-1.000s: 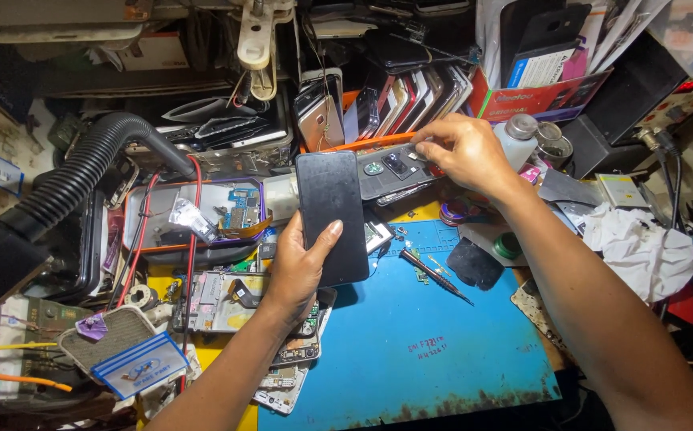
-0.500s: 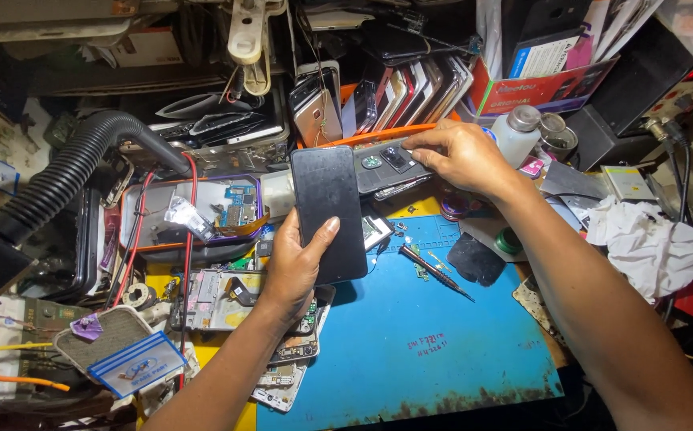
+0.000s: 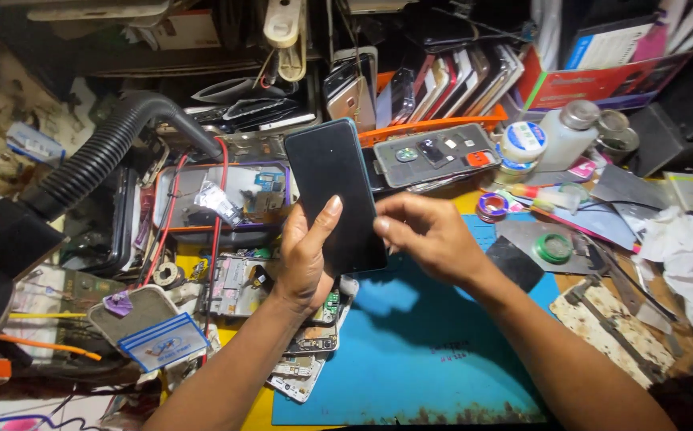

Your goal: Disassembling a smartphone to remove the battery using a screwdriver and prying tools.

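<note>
a: what's lying under everything?
b: a blue mat [image 3: 434,351], with the black hose [image 3: 99,156] curving off to its left.
a: and the phone [image 3: 335,195]?
b: it's hovering above the mat's top left corner, left hand [image 3: 308,255] wrapping it, thumb lying across the glass. the right hand [image 3: 426,235] is curling loosely beside its right edge, gripping nothing.

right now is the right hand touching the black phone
Touching. The head view shows the right hand with its fingertips against the right edge of the black phone, which the left hand holds up.
</note>
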